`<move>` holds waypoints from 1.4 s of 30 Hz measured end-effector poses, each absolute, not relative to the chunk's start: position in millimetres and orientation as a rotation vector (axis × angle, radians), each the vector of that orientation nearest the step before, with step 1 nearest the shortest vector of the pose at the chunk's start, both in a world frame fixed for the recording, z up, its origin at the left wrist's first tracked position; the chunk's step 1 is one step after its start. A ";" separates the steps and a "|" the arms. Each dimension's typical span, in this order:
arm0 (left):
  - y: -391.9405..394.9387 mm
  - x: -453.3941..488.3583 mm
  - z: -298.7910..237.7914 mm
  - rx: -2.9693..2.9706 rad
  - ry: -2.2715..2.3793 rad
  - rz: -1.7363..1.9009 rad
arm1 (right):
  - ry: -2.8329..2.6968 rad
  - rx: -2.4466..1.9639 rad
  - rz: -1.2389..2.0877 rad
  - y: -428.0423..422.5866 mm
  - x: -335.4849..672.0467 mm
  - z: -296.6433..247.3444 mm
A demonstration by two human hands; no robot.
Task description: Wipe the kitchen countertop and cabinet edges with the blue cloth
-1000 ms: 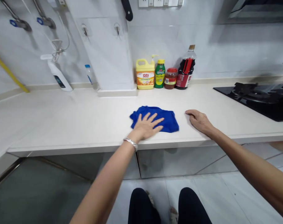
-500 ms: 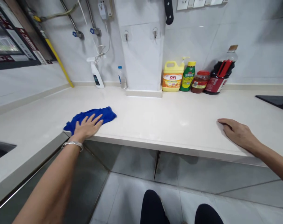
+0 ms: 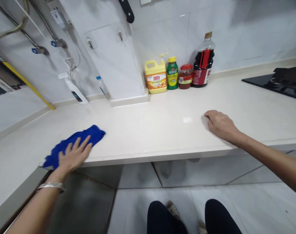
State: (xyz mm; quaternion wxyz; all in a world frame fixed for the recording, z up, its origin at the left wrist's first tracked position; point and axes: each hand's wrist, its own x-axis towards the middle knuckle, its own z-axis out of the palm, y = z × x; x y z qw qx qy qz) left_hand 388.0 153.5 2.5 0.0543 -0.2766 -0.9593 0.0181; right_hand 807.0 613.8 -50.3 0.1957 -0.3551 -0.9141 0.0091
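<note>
My left hand [image 3: 74,157] lies flat with fingers spread on a crumpled blue cloth [image 3: 85,134]. The cloth rests on the white countertop [image 3: 148,130] near its front left corner, and a silver bangle circles my left wrist. My right hand [image 3: 222,125] rests on the counter farther right, its fingers curled in and thumb tucked close. No object shows in it; the undersides of those fingers are hidden.
Along the wall stand a yellow detergent jug [image 3: 156,78], a green bottle [image 3: 172,74], a red-lidded jar [image 3: 185,77] and a large dark sauce bottle [image 3: 203,61]. Left are a white spray bottle [image 3: 76,91] and a clear bottle [image 3: 103,87]. A black cooktop [image 3: 264,81] is at right.
The camera view has tilted and swung toward the right, showing more of the cooktop. My left hand stays flat on the cloth, and my right hand still rests on the counter.
</note>
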 end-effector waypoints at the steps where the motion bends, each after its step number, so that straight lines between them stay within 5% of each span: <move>1: 168.5 405.2 1.3 -0.837 -2.937 0.068 | -2.568 -1.009 0.036 613.8 806.3 -49.6; 11: 358.2 623.2 -5.5 -1.871 -2.613 0.063 | -2.470 -0.827 0.226 612.6 805.2 -55.5; 16: 418.3 673.1 0.0 -2.414 -2.372 -0.021 | -2.241 -0.734 0.724 634.0 825.1 -53.6; 19: 432.9 656.0 6.0 -2.527 -2.334 0.016 | -2.177 -0.708 0.872 640.5 834.5 -53.6; 26: 445.5 565.5 -4.5 -2.254 -2.344 -0.053 | -2.414 -0.654 0.359 627.0 826.4 -64.4; 33: 470.2 480.0 -8.4 -1.974 -2.483 -0.043 | -2.389 -0.693 0.342 627.5 829.5 -60.1; 42: 414.1 351.5 -6.5 -1.535 -2.707 -0.108 | -2.360 -0.717 0.332 624.2 828.5 -55.9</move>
